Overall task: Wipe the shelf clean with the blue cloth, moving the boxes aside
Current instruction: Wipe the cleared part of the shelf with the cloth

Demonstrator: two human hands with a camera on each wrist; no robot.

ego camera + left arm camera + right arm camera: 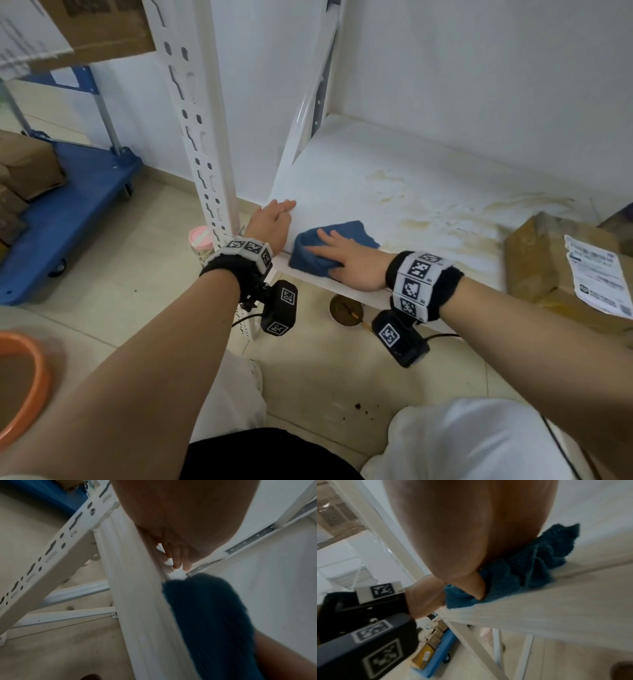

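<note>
A folded blue cloth (pixel 346 236) (pixel 205 608) (pixel 530 568) lies at the front left of the white shelf (pixel 359 171). My right hand (pixel 346 260) presses flat on it with the fingers spread and the thumb along its near side. My left hand (pixel 274 222) rests at the shelf's left front corner, fingers straight over the edge, touching the board. In the left wrist view its fingertips (pixel 178 561) lie on the shelf rim. A brown cardboard box (pixel 561 267) with a white label sits at the right end of the shelf. Yellowish stains (pixel 445 219) mark the board between cloth and box.
A white slotted upright (pixel 202 137) stands just left of my left hand. A blue trolley (pixel 68 212) with boxes is on the floor at left. A pink-lidded jar (pixel 200 240) and a brown bowl (pixel 346 310) sit below the shelf. An orange basin (pixel 20 383) is at lower left.
</note>
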